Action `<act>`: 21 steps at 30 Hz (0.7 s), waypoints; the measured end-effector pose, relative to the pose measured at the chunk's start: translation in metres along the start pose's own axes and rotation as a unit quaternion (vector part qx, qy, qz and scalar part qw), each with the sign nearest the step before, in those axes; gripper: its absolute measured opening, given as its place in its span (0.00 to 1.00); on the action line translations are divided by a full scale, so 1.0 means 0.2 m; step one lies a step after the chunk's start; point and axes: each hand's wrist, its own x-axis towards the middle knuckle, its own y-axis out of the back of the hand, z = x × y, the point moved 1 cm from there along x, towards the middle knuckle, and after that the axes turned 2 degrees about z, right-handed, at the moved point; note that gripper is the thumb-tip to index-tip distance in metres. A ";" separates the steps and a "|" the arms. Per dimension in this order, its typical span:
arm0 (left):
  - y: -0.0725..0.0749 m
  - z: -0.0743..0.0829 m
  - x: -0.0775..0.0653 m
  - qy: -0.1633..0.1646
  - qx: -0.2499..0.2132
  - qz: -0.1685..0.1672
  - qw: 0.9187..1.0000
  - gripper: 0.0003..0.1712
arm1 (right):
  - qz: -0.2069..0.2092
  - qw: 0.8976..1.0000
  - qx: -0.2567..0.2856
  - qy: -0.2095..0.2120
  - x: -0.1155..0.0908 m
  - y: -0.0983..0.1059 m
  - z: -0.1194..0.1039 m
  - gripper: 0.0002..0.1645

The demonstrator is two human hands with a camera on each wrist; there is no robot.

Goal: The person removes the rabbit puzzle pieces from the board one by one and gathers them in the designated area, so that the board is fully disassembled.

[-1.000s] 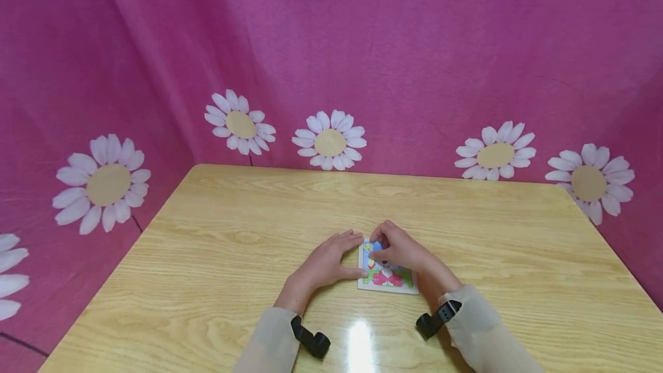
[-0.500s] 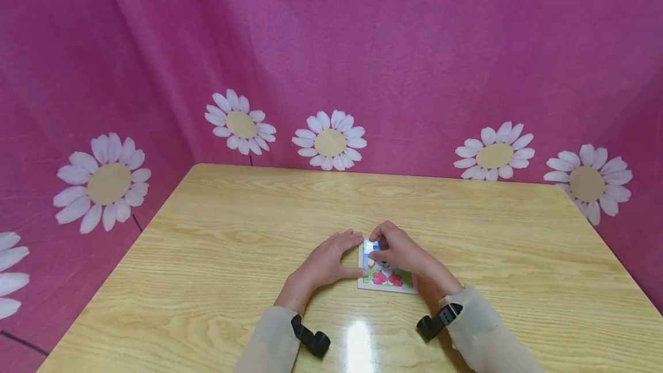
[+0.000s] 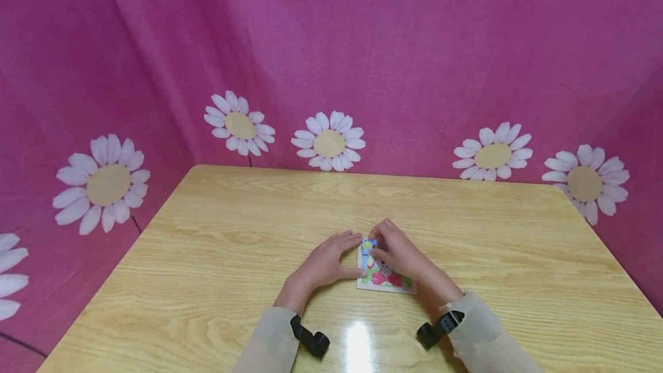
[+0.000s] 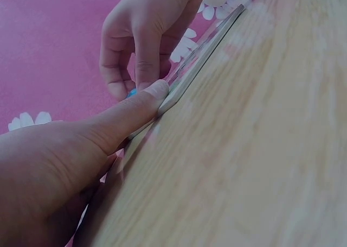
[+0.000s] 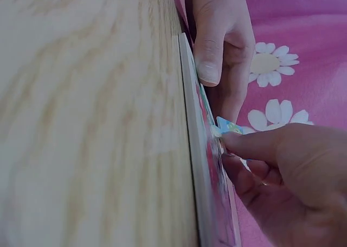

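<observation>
A small picture puzzle with a pale frame lies flat on the table, showing a pink and white figure on green and blue. My right hand pinches a blue puzzle piece with a yellow spot between thumb and fingers. In the right wrist view the piece is tilted up off the board's surface. My left hand rests at the puzzle's left side, fingers extended along the far corner and thumb on the near part of the left edge. The right hand covers the puzzle's upper right part.
A light wood-grain table extends around the puzzle on all sides. Behind it and to the left hangs a pink cloth printed with white daisies. Each wrist carries a black camera mount on its strap.
The piece in my right hand has come up from the board, its left part now raised and tilted. That hand has shifted very slightly; my left hand stays where it was.
</observation>
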 end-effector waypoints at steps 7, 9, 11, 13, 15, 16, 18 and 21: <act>0.00 0.00 0.00 0.005 -0.001 -0.004 1.000 0.44 | 0.012 0.998 0.049 -0.042 0.00 0.00 0.02 0.08; 0.00 0.00 0.00 0.005 -0.002 -0.004 1.000 0.44 | 0.013 0.997 0.060 -0.051 -0.01 0.00 0.03 0.08; 0.00 0.00 0.00 0.007 -0.004 -0.004 1.000 0.44 | 0.015 0.996 0.068 -0.057 -0.01 0.00 0.03 0.08; -0.01 0.00 0.00 0.006 -0.003 -0.004 1.000 0.44 | 0.017 0.995 0.074 -0.064 -0.01 0.00 0.03 0.08; -0.01 0.00 0.00 0.004 -0.001 -0.004 1.000 0.44 | 0.017 0.995 0.075 -0.069 -0.01 0.01 0.04 0.08; -0.01 0.00 0.00 0.004 0.000 -0.003 1.000 0.44 | 0.017 0.995 0.074 -0.072 -0.01 0.01 0.04 0.08; -0.01 0.00 0.00 0.003 0.000 -0.004 1.000 0.44 | 0.017 0.994 0.072 -0.077 -0.01 0.01 0.05 0.07; 0.00 0.00 0.00 0.006 -0.002 -0.004 1.000 0.44 | 0.017 0.994 0.074 -0.084 -0.02 0.02 0.05 0.07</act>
